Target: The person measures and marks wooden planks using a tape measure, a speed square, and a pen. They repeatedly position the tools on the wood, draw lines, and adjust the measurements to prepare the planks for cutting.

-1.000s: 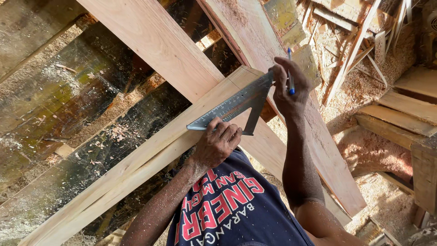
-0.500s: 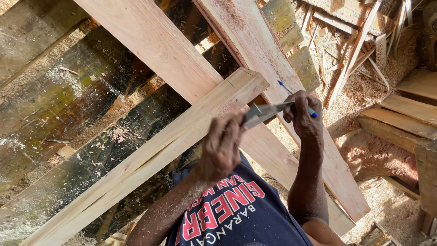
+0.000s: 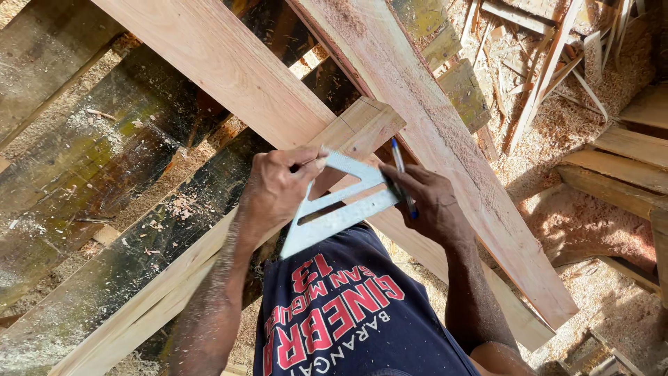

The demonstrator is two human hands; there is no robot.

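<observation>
My left hand [image 3: 278, 189] grips one corner of a metal triangular square [image 3: 339, 203], which is lifted off the wood and tilted in front of my chest. My right hand [image 3: 431, 202] holds the square's other end and pinches a blue pen [image 3: 401, 167] that points up. Under both hands a long pale wooden plank [image 3: 174, 278] runs from lower left to its cut end [image 3: 362, 125] near the middle, with faint lines drawn across that end. It crosses over a wider pale board [image 3: 229, 69].
A thick reddish beam [image 3: 452, 153] slants from top middle to lower right. Dark stained boards [image 3: 104, 167] lie on the left under sawdust. Offcuts, thin sticks [image 3: 550, 63] and sawdust piles [image 3: 577, 223] cover the ground on the right, beside stacked planks [image 3: 633, 160].
The square has come off the plank's end, where it lay a second ago. Both hands have drawn it back toward my body, exposing the plank's cut end.
</observation>
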